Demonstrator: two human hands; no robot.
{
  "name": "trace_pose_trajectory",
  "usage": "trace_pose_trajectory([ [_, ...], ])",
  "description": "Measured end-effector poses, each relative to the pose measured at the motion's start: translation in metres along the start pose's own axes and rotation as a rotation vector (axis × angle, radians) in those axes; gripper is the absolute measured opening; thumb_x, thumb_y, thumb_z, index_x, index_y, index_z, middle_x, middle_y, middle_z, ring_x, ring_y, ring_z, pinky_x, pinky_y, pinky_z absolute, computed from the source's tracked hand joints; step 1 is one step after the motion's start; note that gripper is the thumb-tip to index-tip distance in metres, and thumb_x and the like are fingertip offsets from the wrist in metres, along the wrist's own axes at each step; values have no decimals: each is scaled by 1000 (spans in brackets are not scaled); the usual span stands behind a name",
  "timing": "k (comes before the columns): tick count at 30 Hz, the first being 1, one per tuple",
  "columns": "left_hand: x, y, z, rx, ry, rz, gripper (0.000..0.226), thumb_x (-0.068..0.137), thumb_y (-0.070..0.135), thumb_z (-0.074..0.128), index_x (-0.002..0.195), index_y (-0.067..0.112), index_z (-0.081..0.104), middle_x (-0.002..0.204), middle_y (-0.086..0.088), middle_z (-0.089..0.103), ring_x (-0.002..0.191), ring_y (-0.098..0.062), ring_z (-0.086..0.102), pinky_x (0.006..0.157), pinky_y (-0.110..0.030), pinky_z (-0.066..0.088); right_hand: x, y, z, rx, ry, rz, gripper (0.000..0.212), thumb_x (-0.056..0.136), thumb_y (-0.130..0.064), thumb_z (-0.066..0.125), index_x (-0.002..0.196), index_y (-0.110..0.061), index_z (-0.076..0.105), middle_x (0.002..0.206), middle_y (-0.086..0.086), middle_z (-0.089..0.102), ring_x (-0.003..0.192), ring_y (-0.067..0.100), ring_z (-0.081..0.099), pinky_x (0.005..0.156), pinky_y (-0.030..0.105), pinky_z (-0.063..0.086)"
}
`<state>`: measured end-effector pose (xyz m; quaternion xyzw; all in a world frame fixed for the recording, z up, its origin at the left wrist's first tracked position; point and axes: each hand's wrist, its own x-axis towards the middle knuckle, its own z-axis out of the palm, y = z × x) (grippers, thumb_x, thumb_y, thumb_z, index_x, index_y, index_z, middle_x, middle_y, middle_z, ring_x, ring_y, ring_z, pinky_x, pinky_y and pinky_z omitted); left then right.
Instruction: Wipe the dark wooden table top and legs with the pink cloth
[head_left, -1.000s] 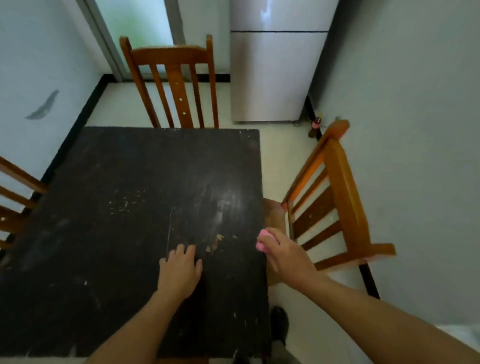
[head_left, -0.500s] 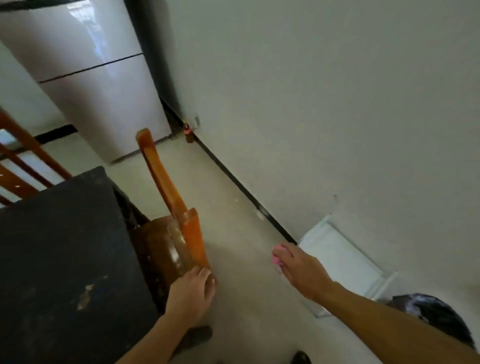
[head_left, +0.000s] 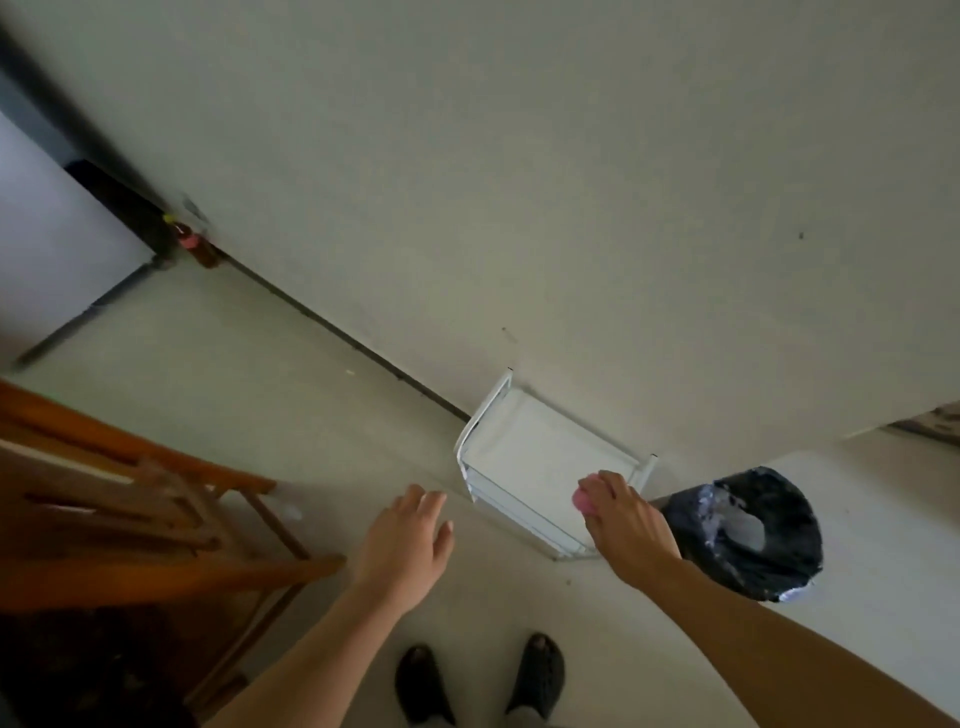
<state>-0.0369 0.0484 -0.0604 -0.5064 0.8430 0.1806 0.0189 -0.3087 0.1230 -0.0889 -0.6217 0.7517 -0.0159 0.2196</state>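
My right hand (head_left: 626, 525) is closed around the pink cloth (head_left: 583, 500), a small wad showing between thumb and fingers, held over the near corner of a white wire rack (head_left: 524, 457). My left hand (head_left: 408, 540) hangs open over the floor with its fingers spread and nothing in it. The dark wooden table (head_left: 78, 670) shows only as a dark corner at the bottom left, partly hidden behind an orange wooden chair (head_left: 130, 530).
A bin lined with a black bag (head_left: 748, 535) stands right of the rack against the wall. A fridge (head_left: 47, 234) is at the far left, with a small bottle (head_left: 189, 241) by the skirting. My two dark shoes (head_left: 478, 680) are on the pale floor.
The view has swung right, away from the table toward the wall and rack. My left hand let go of the chair back and opened. My right hand carried the cloth over the rack.
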Motion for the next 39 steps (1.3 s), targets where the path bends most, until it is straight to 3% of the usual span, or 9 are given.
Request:
trace_pose_trajectory([
  [13, 158, -20, 89, 40, 34, 186, 44, 92, 28, 48, 131, 10, 43, 124, -13, 50, 101, -29, 54, 82, -38, 46, 107, 27, 103, 111, 126, 61, 25, 96, -19, 54, 120, -11, 55, 131, 9, 49, 102, 31, 59, 70, 35, 52],
  [16, 201, -26, 109, 3, 59, 237, 48, 91, 32, 41, 134, 9, 38, 125, -17, 49, 102, -33, 53, 80, -43, 48, 131, 26, 132, 82, 97, 48, 48, 92, -38, 56, 134, -16, 48, 150, 14, 34, 131, 39, 41, 93, 45, 48],
  [18, 225, -29, 122, -18, 68, 289, 53, 92, 36, 38, 137, 8, 35, 123, -18, 49, 100, -36, 54, 77, -45, 50, 140, 23, 151, 48, 65, 98, 61, 94, -51, 50, 146, -22, 39, 160, 16, 19, 146, 42, 18, 111, 54, 29],
  [20, 239, -33, 133, -34, 30, 307, 57, 94, 39, 38, 143, 10, 28, 121, -17, 49, 97, -35, 56, 75, -43, 49, 145, 20, 170, -7, 76, 142, 63, 97, -57, 39, 150, -24, 29, 162, 16, 12, 148, 42, 10, 116, 57, 17],
  [23, 243, -39, 149, -41, 10, 289, 64, 95, 40, 40, 149, 14, 18, 110, -17, 52, 82, -32, 59, 60, -37, 47, 147, 13, 188, -49, 116, 196, 62, 99, -57, 31, 150, -23, 27, 161, 17, 14, 148, 42, 10, 117, 59, 14],
  [26, 244, -42, 159, -81, 104, 300, 60, 95, 37, 40, 148, 11, 26, 93, -14, 55, 66, -30, 59, 48, -32, 42, 150, 13, 194, -73, 141, 227, 63, 99, -60, 27, 150, -23, 29, 160, 18, 17, 148, 41, 11, 117, 58, 12],
  [31, 244, -43, 162, -93, 140, 337, 60, 93, 35, 41, 146, 10, 29, 87, -11, 55, 60, -26, 56, 46, -27, 36, 150, 14, 186, -81, 95, 234, 64, 98, -61, 27, 149, -23, 33, 159, 18, 22, 146, 42, 17, 116, 59, 19],
  [34, 243, -39, 163, -116, 142, 331, 60, 93, 34, 41, 146, 9, 31, 86, -10, 56, 60, -26, 56, 45, -28, 39, 151, 23, 174, -128, 24, 193, 61, 97, -58, 28, 147, -25, 33, 159, 18, 23, 145, 43, 22, 112, 61, 29],
  [39, 241, -36, 156, -156, 120, 297, 56, 93, 33, 39, 144, 13, 30, 95, -12, 62, 66, -26, 62, 49, -31, 46, 148, 31, 137, -72, 69, 105, 63, 87, -56, 58, 142, -27, 46, 159, 15, 25, 142, 46, 26, 104, 67, 36],
])
